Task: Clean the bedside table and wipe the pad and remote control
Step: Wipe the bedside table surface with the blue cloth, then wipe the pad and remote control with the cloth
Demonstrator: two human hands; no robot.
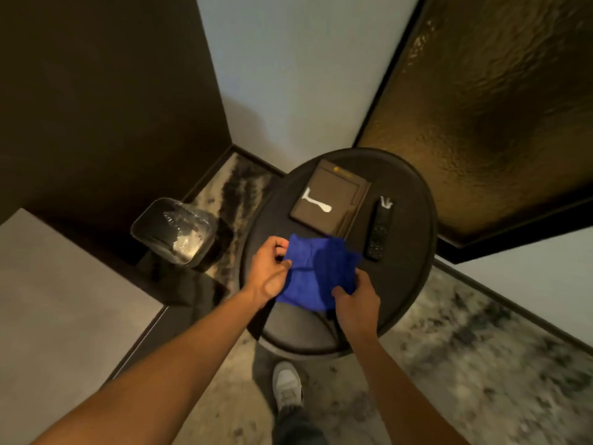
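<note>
Both hands hold a blue microfibre cloth [316, 271] over the round dark desk [414, 284]: left hand [268, 268] pinching its edge, right hand [353, 300] with fingers closed on its near corner. This looks like folding before wiping. Beyond lie the brown leather pad [330, 197] and, beside it, the black remote control [378, 232] near the desk's right rim. The next move needs one hand freed; the bare desk nearest the person gives room.

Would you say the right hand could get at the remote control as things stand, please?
Probably yes, once it frees itself. The right hand has a grip on the blue cloth, as does the left hand. The remote control lies uncovered on the table just beyond it, nothing between.
</note>
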